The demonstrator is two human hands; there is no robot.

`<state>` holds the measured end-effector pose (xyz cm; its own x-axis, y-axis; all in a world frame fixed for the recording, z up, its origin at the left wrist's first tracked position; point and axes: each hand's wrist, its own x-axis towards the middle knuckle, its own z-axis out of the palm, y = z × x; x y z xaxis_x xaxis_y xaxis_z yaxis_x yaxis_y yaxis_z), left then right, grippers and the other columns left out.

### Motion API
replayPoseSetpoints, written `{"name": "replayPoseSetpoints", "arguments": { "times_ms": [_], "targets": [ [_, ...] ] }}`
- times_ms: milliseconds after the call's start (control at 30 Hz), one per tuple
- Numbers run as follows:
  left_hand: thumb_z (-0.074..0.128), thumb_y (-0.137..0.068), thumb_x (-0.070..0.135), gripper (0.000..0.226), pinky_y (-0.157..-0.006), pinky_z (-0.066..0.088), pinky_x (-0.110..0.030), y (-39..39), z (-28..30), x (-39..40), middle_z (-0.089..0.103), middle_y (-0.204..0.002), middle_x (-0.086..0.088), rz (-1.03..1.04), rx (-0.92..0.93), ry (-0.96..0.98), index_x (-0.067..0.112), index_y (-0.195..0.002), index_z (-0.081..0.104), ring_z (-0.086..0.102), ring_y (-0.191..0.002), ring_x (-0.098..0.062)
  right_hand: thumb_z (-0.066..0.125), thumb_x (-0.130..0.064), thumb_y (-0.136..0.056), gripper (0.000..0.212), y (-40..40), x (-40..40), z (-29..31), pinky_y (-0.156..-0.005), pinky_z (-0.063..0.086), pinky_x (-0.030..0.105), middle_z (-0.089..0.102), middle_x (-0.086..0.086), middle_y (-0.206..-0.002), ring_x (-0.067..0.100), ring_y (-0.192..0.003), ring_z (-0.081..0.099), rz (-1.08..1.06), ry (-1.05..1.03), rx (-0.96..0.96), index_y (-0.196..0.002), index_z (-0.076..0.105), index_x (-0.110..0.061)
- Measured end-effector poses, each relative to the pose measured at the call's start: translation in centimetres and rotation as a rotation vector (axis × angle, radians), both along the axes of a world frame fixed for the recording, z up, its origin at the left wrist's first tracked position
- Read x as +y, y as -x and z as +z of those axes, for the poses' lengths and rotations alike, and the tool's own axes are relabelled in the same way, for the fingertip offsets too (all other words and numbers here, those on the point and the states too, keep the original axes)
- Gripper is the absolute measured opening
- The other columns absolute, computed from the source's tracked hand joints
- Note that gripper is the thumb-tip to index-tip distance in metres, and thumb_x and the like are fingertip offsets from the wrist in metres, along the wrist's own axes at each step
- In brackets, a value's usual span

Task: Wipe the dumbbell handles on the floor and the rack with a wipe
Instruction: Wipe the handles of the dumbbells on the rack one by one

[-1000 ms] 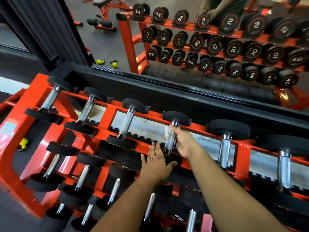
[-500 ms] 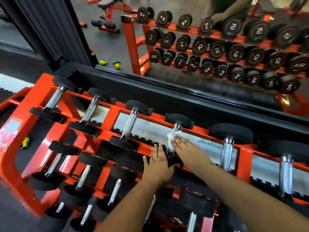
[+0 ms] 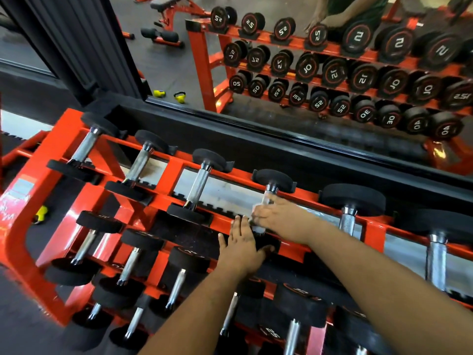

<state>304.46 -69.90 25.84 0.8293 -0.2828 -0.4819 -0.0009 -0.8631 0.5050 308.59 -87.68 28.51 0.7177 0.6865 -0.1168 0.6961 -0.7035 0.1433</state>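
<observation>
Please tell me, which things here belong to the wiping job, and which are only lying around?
In the job:
right hand holding the wipe
fourth dumbbell's handle
left hand on its near head
orange rack

Lying about:
yellow kettlebells in the mirror
bench

An orange steel rack (image 3: 179, 166) slopes across the view from nine o'clock toward three, its tiers stepping down toward six. On the top tier six dumbbells with flat black heads and knurled chrome handles lie in cradles, their handles pointing toward twelve to one o'clock. The fourth dumbbell (image 3: 273, 179) from the left has a white wipe (image 3: 257, 210) wrapped over its handle; only the far head and a short stretch of chrome at twelve o'clock of the wipe show. The wipe looks crumpled, though blur hides its edges. Lower tiers at seven and six o'clock hold more dumbbells, packed closely.
</observation>
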Motion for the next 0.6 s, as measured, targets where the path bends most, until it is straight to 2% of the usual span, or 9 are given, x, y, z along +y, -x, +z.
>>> {"name": "replayPoseSetpoints", "arguments": {
  "times_ms": [67, 133, 233, 267, 333, 400, 500, 600],
  "targets": [
    [0.049, -0.095, 0.067, 0.107, -0.124, -0.009, -0.056, 0.0, 0.1, 0.0, -0.02, -0.169, -0.005, -0.006, 0.009, -0.001, 0.013, -0.16, -0.017, -0.016, -0.156, -0.019, 0.054, -0.01, -0.094, 0.067, -0.1, -0.7, 0.7, -0.126, 0.01, 0.05, 0.028, 0.0, -0.164, 0.017, -0.153, 0.021, -0.171, 0.017, -0.001, -0.156, 0.034, -0.024],
    [0.049, -0.095, 0.067, 0.106, -0.124, -0.009, -0.056, -0.1, 0.2, 0.1, -0.021, -0.169, -0.005, -0.01, 0.013, 0.002, 0.014, -0.16, -0.017, -0.017, -0.156, -0.019, 0.044, -0.008, -0.098, 0.072, 0.7, -0.4, 0.5, -0.126, -0.004, 0.043, 0.009, 0.0, -0.169, 0.015, -0.156, 0.002, -0.269, 0.002, 0.044, -0.161, 0.015, -0.024],
    [0.049, -0.095, 0.067, 0.106, -0.124, -0.009, -0.056, 0.0, 0.2, 0.1, -0.018, -0.169, -0.003, -0.013, 0.006, 0.001, 0.013, -0.16, -0.016, -0.017, -0.155, -0.017, 0.046, -0.01, -0.1, 0.065, 2.3, -0.4, -0.7, -0.122, -0.009, 0.033, 0.017, -0.006, -0.167, 0.008, -0.153, 0.003, -0.145, -0.097, 0.206, -0.159, 0.025, -0.029],
    [0.05, -0.095, 0.067, 0.106, -0.124, -0.009, -0.056, 0.0, 0.2, 0.1, -0.018, -0.169, -0.003, -0.012, 0.003, 0.001, 0.013, -0.16, -0.015, -0.017, -0.155, -0.016, 0.046, -0.011, -0.1, 0.063, 2.6, -0.9, -0.8, -0.123, -0.008, 0.033, 0.019, -0.009, -0.165, 0.006, -0.152, 0.004, -0.118, -0.103, 0.256, -0.157, 0.028, -0.03],
    [0.05, -0.095, 0.066, 0.107, -0.124, -0.009, -0.056, 0.0, 0.2, 0.0, -0.018, -0.169, -0.004, -0.012, -0.002, 0.003, 0.012, -0.16, -0.015, -0.016, -0.156, -0.017, 0.046, -0.009, -0.097, 0.064, 2.1, -1.8, -0.9, -0.126, 0.004, 0.044, 0.023, -0.008, -0.164, 0.009, -0.153, 0.012, -0.095, -0.105, 0.172, -0.156, 0.033, -0.03],
    [0.05, -0.095, 0.067, 0.107, -0.124, -0.009, -0.056, 0.0, 0.2, 0.0, -0.019, -0.169, -0.006, -0.01, 0.006, 0.001, 0.013, -0.16, -0.016, -0.016, -0.156, -0.019, 0.042, -0.006, -0.091, 0.072, 1.3, -2.0, -0.9, -0.125, 0.011, 0.051, 0.021, 0.0, -0.166, 0.017, -0.154, 0.014, -0.21, -0.069, 0.007, -0.159, 0.026, -0.025],
    [0.05, -0.094, 0.067, 0.108, -0.124, -0.009, -0.056, -0.1, 0.3, 0.0, -0.02, -0.169, -0.006, -0.011, 0.016, -0.011, 0.013, -0.16, -0.017, -0.016, -0.156, -0.02, 0.038, -0.007, -0.092, 0.076, 1.3, -0.5, -1.5, -0.125, 0.001, 0.052, 0.008, 0.002, -0.169, 0.019, -0.155, 0.0, -0.315, -0.057, -0.001, -0.161, 0.012, -0.023],
    [0.051, -0.094, 0.067, 0.108, -0.123, -0.009, -0.057, -0.2, -0.1, 0.0, -0.017, -0.17, -0.005, -0.014, 0.005, -0.007, 0.013, -0.16, -0.015, -0.016, -0.156, -0.017, 0.053, -0.013, -0.093, 0.071, 2.8, -0.4, -2.5, -0.125, -0.001, 0.048, 0.025, -0.005, -0.165, 0.013, -0.153, 0.009, -0.16, -0.095, 0.092, -0.157, 0.029, -0.031]
  ]
}}
